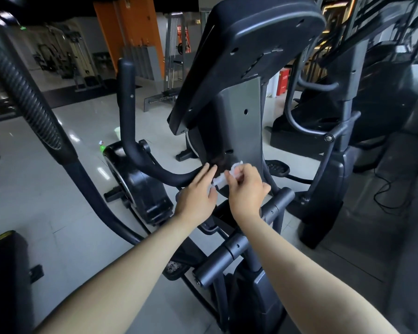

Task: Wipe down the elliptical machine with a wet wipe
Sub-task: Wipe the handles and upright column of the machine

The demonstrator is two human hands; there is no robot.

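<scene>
Glossy grey gym floor (22, 189) surrounds the elliptical machine (241, 116), where beside its curved black handlebar (128, 112) the left hand (196, 196) lays nearly straight fingers at one end of the white wet wipe (223, 178), which the right hand (247, 189) pinches in curled fingers below the console (251, 44).

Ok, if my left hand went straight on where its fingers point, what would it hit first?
Your left hand likely meets the black curved padded handlebar where it joins the grey column; depth is unclear.
</scene>
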